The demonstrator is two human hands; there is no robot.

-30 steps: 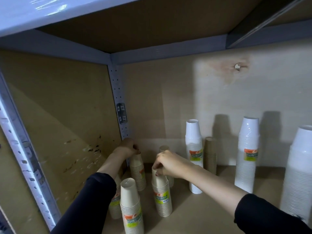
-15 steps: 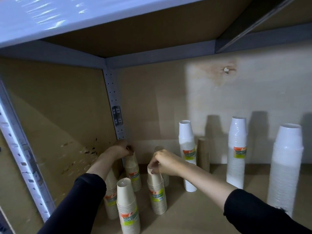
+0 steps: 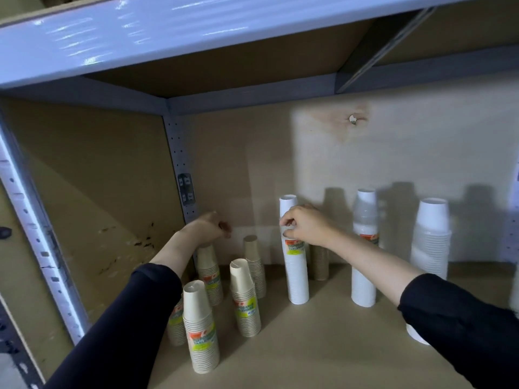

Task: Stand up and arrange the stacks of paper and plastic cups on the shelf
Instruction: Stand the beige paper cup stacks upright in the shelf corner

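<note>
Cup stacks (image 3: 295, 276) near shelf's (image 3: 337, 346) back wall

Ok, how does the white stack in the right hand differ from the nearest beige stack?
The white stack is taller and slimmer; the beige stack is shorter and wider. The right hand grips the white stack; nothing grips the beige stack. Both stand upright with orange-green labels.

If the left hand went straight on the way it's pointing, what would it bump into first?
Probably the tan board back wall just beyond the left hand, though depth is hard to judge here.
</note>
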